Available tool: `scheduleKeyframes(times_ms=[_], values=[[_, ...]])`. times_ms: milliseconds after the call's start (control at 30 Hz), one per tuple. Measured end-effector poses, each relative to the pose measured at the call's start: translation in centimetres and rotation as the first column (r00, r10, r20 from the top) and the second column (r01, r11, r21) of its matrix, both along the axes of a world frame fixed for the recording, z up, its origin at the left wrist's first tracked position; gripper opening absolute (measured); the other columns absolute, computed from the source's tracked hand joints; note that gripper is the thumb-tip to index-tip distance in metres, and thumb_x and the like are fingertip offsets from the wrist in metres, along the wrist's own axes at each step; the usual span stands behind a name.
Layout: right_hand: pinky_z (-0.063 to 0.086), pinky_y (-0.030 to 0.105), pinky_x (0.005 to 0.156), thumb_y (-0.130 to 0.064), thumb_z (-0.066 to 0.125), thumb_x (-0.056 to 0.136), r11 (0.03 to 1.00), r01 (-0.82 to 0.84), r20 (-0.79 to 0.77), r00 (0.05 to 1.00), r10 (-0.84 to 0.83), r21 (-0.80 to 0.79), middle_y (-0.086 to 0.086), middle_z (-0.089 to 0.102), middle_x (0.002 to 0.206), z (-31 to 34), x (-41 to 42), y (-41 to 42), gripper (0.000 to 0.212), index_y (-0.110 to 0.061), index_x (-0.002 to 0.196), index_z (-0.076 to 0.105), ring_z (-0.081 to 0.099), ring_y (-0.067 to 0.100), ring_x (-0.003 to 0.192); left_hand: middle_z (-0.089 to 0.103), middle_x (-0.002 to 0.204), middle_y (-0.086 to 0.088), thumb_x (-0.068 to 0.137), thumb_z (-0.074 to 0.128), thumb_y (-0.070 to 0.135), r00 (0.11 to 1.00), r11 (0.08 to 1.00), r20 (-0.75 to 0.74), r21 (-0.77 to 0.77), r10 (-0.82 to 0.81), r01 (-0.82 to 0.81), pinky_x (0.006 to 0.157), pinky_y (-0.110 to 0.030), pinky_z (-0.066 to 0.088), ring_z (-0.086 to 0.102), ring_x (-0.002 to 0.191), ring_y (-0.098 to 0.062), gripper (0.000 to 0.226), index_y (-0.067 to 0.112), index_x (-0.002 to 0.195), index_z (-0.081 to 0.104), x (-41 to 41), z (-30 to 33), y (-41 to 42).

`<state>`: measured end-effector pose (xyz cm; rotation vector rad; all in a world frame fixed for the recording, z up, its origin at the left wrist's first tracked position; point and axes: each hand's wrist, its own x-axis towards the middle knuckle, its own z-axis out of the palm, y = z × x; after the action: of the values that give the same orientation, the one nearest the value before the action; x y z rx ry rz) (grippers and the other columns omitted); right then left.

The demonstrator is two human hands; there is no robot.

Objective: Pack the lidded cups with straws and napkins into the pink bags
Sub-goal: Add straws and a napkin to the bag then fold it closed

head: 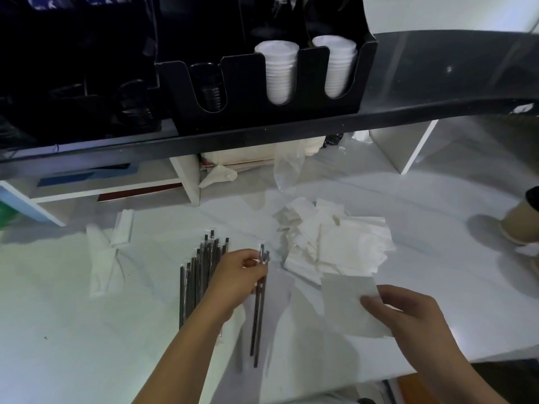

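On the black shelf above the counter stands a black holder (262, 83) with three U-shaped slots. The left slot contains a stack of dark lids (211, 93), and the middle slot (277, 72) and the right slot (338, 67) each contain a stack of white lids. Under the shelf, at the left, is a white open rack (116, 191) with flat items inside; I cannot tell what they are.

On the white counter (73, 330), a white wrapped packet (100, 258) lies at the left, apart from the rest. Next comes the bundle of wrapped dark straws (198, 275), lying almost straight away from the person. The left hand (236, 282) is partly over this bundle, and its fingers pinch two wrapped straws (259, 310) near their upper end, just beside the bundle. To the right is a loose pile of white napkins (335, 243). The right hand (408, 313) holds one napkin (347, 304) between thumb and fingers, in front of the pile.

At the far right edge stands a brown paper cup (522, 225) with a dark lid, well apart from the hands. The near edge of the counter runs under the right forearm. Open counter lies at the left front and between the napkins and the cup.
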<state>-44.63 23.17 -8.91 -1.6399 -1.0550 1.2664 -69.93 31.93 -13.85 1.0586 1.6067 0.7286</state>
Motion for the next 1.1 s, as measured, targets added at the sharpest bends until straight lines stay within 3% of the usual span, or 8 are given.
scheduleKeyframes(times_ms=[100, 200, 367, 567, 667, 767, 933, 1100], values=[[0.055, 0.043, 0.079, -0.003, 0.067, 0.089, 0.999, 0.007, -0.063, 0.998, -0.01, -0.038, 0.011, 0.077, 0.084, -0.1, -0.1, 0.2, 0.021, -0.015, 0.078, 0.081, 0.073, 0.026, 0.077, 0.064, 0.085, -0.012, 0.087, 0.066, -0.001, 0.958, 0.999, 0.283, -0.024, -0.035, 0.044, 0.066, -0.036, 0.059, 0.065, 0.075, -0.019, 0.019, 0.01, 0.1, 0.075, 1.3, 2.1, -1.1], [0.055, 0.047, 0.085, -0.003, 0.067, 0.089, 0.997, -0.013, -0.119, 0.993, 0.004, -0.073, 0.014, 0.077, 0.087, -0.1, -0.4, 0.7, 0.016, -0.01, 0.083, 0.08, 0.073, 0.033, 0.084, 0.064, 0.085, -0.01, 0.089, 0.065, -0.004, 0.902, 0.997, 0.426, 0.005, -0.066, 0.071, 0.067, -0.035, 0.058, 0.066, 0.076, -0.02, 0.021, 0.009, 0.1, 0.076, 3.3, 3.7, -2.1], [0.058, 0.046, 0.082, -0.002, 0.069, 0.086, 0.993, -0.078, -0.186, 0.981, 0.062, -0.083, 0.019, 0.076, 0.091, 0.1, -1.1, 1.7, 0.011, -0.006, 0.086, 0.078, 0.074, 0.032, 0.08, 0.07, 0.088, -0.011, 0.088, 0.066, -0.003, 0.886, 0.998, 0.459, 0.051, -0.06, 0.041, 0.077, -0.046, 0.061, 0.069, 0.08, -0.024, 0.02, 0.01, 0.1, 0.076, 6.2, 4.1, -3.1], [0.056, 0.051, 0.089, 0.001, 0.073, 0.081, 0.991, -0.13, -0.195, 0.973, 0.12, -0.042, 0.019, 0.076, 0.091, -0.1, -0.7, 1.7, 0.012, -0.003, 0.092, 0.078, 0.074, 0.034, 0.087, 0.068, 0.079, -0.008, 0.087, 0.067, -0.004, 0.882, 0.997, 0.471, 0.068, -0.005, -0.031, 0.071, -0.041, 0.061, 0.071, 0.078, -0.023, 0.021, 0.012, 0.093, 0.078, 7.6, 4.5, -3.5], [0.049, 0.065, 0.093, -0.02, 0.083, 0.07, 0.988, -0.148, -0.182, 0.973, 0.14, -0.034, 0.037, 0.065, 0.096, -0.8, -0.6, 1.5, 0.04, 0.008, 0.095, 0.069, 0.067, 0.048, 0.086, 0.072, 0.081, -0.007, 0.087, 0.066, -0.005, 0.87, 0.996, 0.493, 0.072, 0.019, -0.062, 0.069, -0.039, 0.06, 0.072, 0.079, -0.022, 0.022, 0.013, 0.094, 0.078, 7.9, 4.8, -3.5], [0.056, 0.055, 0.088, -0.002, 0.078, 0.076, 0.987, -0.157, -0.212, 0.966, 0.149, -0.022, 0.026, 0.074, 0.092, -1.1, -0.2, 1.4, 0.017, 0.0, 0.094, 0.076, 0.07, 0.046, 0.091, 0.073, 0.085, -0.01, 0.088, 0.066, -0.004, 0.868, 0.994, 0.496, 0.069, 0.035, -0.08, 0.07, -0.038, 0.061, 0.073, 0.081, -0.022, 0.022, 0.013, 0.098, 0.077, 8.3, 4.9, -3.5], [0.056, 0.025, 0.069, 0.012, 0.069, 0.08, 0.981, -0.196, -0.216, 0.958, 0.19, -0.005, 0.013, 0.078, 0.088, -1.0, 0.2, 1.6, 0.028, -0.011, 0.085, 0.083, 0.076, 0.026, 0.083, 0.075, 0.099, -0.014, 0.087, 0.07, 0.002, 0.88, 0.996, 0.475, 0.079, 0.007, -0.05, 0.081, -0.047, 0.061, 0.073, 0.094, -0.029, 0.023, 0.018, 0.101, 0.078, 8.7, 4.7, -3.8], [0.058, 0.031, 0.071, 0.008, 0.07, 0.081, 0.984, -0.176, -0.247, 0.955, 0.167, -0.015, 0.014, 0.078, 0.09, -0.9, 0.3, 2.0, 0.021, -0.008, 0.088, 0.082, 0.076, 0.029, 0.085, 0.071, 0.087, -0.012, 0.082, 0.076, 0.003, 0.896, 0.995, 0.445, 0.09, -0.003, -0.042, 0.075, -0.031, 0.059, 0.067, 0.08, -0.022, 0.02, 0.018, 0.095, 0.08, 8.5, 4.3, -3.8]])
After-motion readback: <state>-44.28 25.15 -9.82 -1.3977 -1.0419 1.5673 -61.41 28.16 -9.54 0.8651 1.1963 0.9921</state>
